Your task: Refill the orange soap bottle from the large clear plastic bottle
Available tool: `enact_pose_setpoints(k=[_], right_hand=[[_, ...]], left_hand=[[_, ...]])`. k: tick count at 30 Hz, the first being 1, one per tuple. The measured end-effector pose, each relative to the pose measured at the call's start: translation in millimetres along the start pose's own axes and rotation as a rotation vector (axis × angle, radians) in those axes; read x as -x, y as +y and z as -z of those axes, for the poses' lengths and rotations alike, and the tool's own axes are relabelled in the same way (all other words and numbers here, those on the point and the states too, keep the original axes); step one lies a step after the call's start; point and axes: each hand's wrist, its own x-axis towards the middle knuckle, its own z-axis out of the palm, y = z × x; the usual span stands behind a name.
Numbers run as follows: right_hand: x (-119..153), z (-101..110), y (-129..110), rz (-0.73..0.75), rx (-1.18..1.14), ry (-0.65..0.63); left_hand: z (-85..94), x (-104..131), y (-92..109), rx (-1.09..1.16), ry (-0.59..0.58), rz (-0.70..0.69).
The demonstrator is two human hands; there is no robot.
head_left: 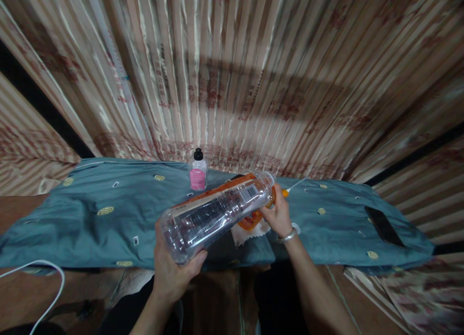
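A large clear plastic bottle (pixel 217 214) with an orange-edged printed label lies tilted across the middle of the view, its neck up to the right. My left hand (pixel 177 267) is closed round its base end. Near the neck, my right hand (pixel 278 214), with a bracelet at the wrist, grips the bottle; some of its fingers are hidden. Below and behind the bottle lies an orange and white packet (pixel 250 228), partly covered. A small orange piece (pixel 285 193) with a thin pale stem shows just beyond my right hand.
A small bottle (pixel 197 173) with a pink label and black cap stands at the back of the cloth-covered table (pixel 119 228). A dark phone (pixel 384 226) lies at the right. Striped curtains (pixel 232 83) hang behind, and a white cable (pixel 54 267) loops at the lower left.
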Motion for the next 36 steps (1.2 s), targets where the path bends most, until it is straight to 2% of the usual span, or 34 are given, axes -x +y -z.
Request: enact_pose_setpoints(k=[7,12,23,31,36], right_hand=[[-0.4,0.6,-0.8,-0.001,0.005,-0.004],[-0.2,0.1,-0.6,0.012,0.01,-0.001],[-0.4,0.5,-1.1,0.017,0.027,-0.003],[0.0,0.8,-0.8,-0.001,0.02,-0.012],[0.1,0.7,-1.7,-0.024,0.022,-0.009]], left_hand=[[1.5,0.3,-2.3,-0.018,-0.007,0.011],[5.4,0.0,-5.9,0.021,-0.084,0.009],[5.2,0.4,-6.7,-0.048,-0.045,0.009],[1.9,-0.4,1.4,-0.028,-0.022,0.043],[2.9,0.1,-1.3,-0.007,-0.03,0.052]])
